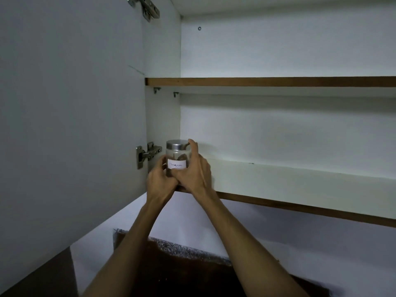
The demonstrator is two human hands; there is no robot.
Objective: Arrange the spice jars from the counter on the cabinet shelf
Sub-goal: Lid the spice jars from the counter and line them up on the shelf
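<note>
Wrapping the spice jar (177, 156) (upright, shelf's left end): left hand (159, 179), right hand (194, 172).

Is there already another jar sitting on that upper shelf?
No. The upper shelf shows nothing on it; the only jar in view is at the lower shelf's left end, held in both hands.

It looked like a home kitchen: a white wall cabinet (278, 50) with wood-edged shelves (257, 81) and steel door hinges (147, 154) hung above what seemed, in dim light, a dark speckled counter (188, 250).
</note>
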